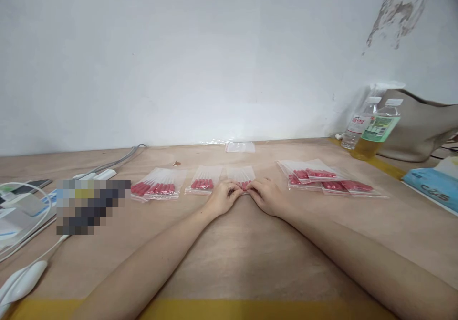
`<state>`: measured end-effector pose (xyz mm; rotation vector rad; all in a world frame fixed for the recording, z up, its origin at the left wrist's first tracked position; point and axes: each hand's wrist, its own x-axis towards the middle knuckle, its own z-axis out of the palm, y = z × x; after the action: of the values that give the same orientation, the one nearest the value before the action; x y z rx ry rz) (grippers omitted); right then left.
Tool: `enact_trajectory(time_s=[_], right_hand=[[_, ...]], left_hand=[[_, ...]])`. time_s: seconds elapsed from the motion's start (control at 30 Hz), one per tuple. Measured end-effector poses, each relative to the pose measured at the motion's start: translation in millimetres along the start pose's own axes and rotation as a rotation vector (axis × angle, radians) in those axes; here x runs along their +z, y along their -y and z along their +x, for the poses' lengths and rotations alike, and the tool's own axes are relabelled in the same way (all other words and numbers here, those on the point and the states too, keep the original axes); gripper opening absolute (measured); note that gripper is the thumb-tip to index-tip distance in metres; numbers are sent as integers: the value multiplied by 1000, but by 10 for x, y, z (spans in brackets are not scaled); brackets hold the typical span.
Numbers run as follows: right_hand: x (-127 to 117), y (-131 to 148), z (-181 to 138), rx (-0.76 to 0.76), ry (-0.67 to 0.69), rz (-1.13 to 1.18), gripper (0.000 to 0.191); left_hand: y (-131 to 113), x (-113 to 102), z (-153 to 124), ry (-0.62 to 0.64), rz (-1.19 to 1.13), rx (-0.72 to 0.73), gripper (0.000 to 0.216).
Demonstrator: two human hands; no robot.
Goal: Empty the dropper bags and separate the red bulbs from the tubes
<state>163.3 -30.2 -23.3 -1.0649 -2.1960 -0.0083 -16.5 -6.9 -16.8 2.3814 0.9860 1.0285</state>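
Both my hands meet at the middle of the wooden table [229,263]. My left hand [223,197] and my right hand [266,196] pinch the near edge of a small clear bag of red-tipped sticks [242,174], fingers closed on it. Just left lies another such bag [203,180]. Further left sits a small stack of the same bags [155,185]. To the right, a spread pile of filled bags [329,179] lies on the table. An empty clear bag [240,147] rests by the wall.
Two plastic bottles [372,129] and a beige bag [418,124] stand at the back right. A blue tissue pack [434,189] lies at the right edge. Cables, a white mouse-like device [21,284] and gadgets crowd the left side.
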Motion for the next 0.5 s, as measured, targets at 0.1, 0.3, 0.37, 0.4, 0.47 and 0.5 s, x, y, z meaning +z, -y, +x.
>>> enact_trajectory(time_s=[0.1, 0.3, 0.37, 0.4, 0.47, 0.5], right_hand=[[-4, -14, -12, -25, 7, 49, 11], [4, -27, -25, -93, -30, -39, 11], [20, -33, -22, -75, -78, -90, 9], [30, -37, -19, -64, -98, -117, 9], [48, -46, -11, -61, -123, -162, 11], [56, -51, -6, -73, -129, -176, 12]], left_hand=[[8, 6, 0, -2, -8, 5, 7], [9, -16, -3, -7, -63, -83, 5], [6, -22, -4, -17, -83, -111, 7], [4, -23, -4, -21, -91, -124, 8], [-2, -21, -5, -32, -108, -143, 9], [-4, -19, -4, -41, -118, -147, 9]])
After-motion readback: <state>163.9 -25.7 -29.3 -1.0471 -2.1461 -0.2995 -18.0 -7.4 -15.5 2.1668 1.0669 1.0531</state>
